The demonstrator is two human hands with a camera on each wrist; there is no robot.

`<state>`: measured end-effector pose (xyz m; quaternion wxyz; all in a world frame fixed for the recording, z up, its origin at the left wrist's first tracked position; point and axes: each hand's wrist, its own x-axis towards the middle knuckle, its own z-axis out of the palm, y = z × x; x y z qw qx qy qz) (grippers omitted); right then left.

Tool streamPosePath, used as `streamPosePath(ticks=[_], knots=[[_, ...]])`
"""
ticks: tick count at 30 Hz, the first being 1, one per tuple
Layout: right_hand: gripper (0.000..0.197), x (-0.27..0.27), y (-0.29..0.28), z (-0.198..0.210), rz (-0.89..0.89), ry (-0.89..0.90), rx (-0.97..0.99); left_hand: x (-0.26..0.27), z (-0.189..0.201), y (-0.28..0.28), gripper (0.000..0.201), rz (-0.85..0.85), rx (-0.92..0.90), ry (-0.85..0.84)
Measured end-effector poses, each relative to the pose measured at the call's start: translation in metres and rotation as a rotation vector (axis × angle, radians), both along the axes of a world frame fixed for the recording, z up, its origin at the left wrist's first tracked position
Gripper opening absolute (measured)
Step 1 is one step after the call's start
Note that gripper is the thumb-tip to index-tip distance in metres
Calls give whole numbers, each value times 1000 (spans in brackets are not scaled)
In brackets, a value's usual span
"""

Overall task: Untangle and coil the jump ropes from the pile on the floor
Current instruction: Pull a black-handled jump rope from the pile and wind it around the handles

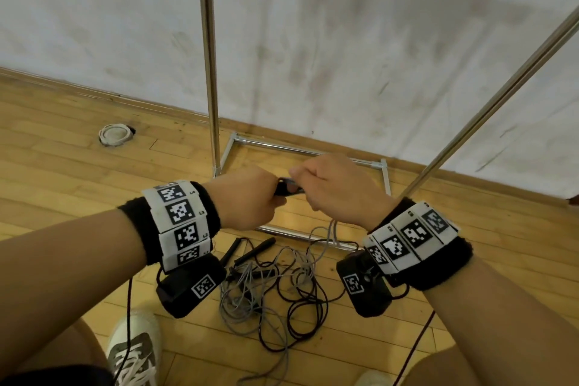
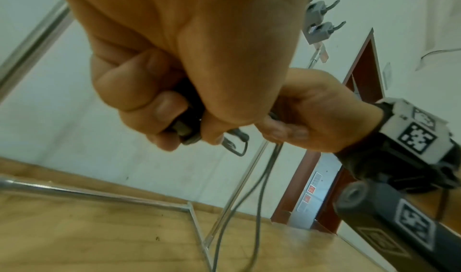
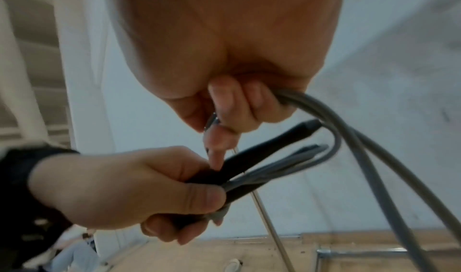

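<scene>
Holding both fists close together above the floor, I have my left hand [image 1: 247, 197] clamped round the black handles [image 3: 239, 165] and gathered grey loops, while my right hand [image 1: 338, 191] curls round the grey rope [image 3: 369, 158] just beside it. The handles' long axis runs across from left fist towards right. The grey rope drops straight down from my right hand to the tangled pile [image 1: 269, 288], which lies below and between my wrists, so I judge the right hand feeds the next loop.
</scene>
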<state>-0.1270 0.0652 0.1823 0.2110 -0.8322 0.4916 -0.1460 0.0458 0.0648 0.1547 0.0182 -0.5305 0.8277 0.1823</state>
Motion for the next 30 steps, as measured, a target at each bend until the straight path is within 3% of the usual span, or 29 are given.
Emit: streamPosePath(ticks=[4, 7, 13, 17, 25, 30], knots=[[24, -2, 5, 3, -35, -243, 362, 7, 8, -8, 35, 65, -108, 88], [12, 0, 7, -2, -62, -441, 479, 8, 14, -8, 32, 96, -150, 133], [10, -3, 8, -13, -85, -577, 334, 13, 26, -8, 31, 89, -100, 382], [19, -11, 13, -20, 49, -562, 333, 16, 35, -6, 28, 115, -17, 508], [26, -18, 25, -34, 34, -642, 237, 20, 44, 0, 20, 102, 289, 621], [21, -25, 28, -32, -2, -751, 161, 19, 47, 4, 18, 108, 346, 690]])
